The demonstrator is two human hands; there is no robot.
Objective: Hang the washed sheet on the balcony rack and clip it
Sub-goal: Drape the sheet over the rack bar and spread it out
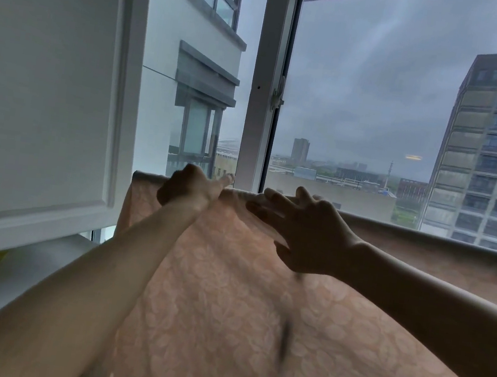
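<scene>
**Head view: sheet draped over the rack, both hands at the top fold**

Head view, nearest first: the peach, leaf-patterned sheet (238, 329) fills the lower part of the picture, falling from its top fold toward the person and out of view below. A dark crease or smudge runs down it a little under the right hand; what it is cannot be told.

Up at the fold, the left hand (188, 188) has its fingers curled in, apparently gripping the cloth at the edge, thumb stretched rightward along the fold. Just to the right of it along the same fold, the right hand (304, 232) is spread, fingers straight and slightly fanned, lying on or just over the cloth; actual contact cannot be told. The rack's bar is hidden under the fold, so its position is only inferred from the straight line the cloth makes.

By the look of it the sheet is soft and limp, probably heavy if still damp, and likely to slide off toward whichever side hangs longer. The sensible place to hold it is right at the fold, pinching both layers over the bar, then smoothing outward before clipping. No clips are visible.

Left of the fold stands a white panelled door (49, 83). Beyond the fold rises the white window frame (267, 80), and past the glass lie grey sky and apartment blocks (495, 151).
</scene>
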